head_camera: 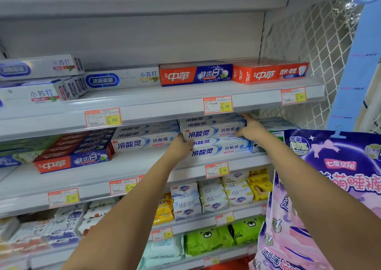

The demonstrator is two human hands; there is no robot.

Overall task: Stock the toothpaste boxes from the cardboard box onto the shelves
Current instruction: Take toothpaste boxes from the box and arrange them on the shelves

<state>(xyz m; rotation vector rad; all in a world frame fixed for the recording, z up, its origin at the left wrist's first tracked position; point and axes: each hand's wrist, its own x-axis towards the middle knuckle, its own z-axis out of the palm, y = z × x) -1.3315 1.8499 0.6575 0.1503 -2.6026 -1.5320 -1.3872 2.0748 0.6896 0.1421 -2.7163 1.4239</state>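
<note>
A stack of white-and-blue toothpaste boxes [210,130] is being held on the middle shelf [144,166], atop a lower row [220,149] of like boxes, with the fingers of the left hand [179,146] and right hand [250,129] being clamped round its opposite ends. The cardboard box is not being shown. Likely risk: the stack is being carried by end pressure alone, so loosened boxes could be slipping out, or catching the price rail [160,115] just above.
</note>
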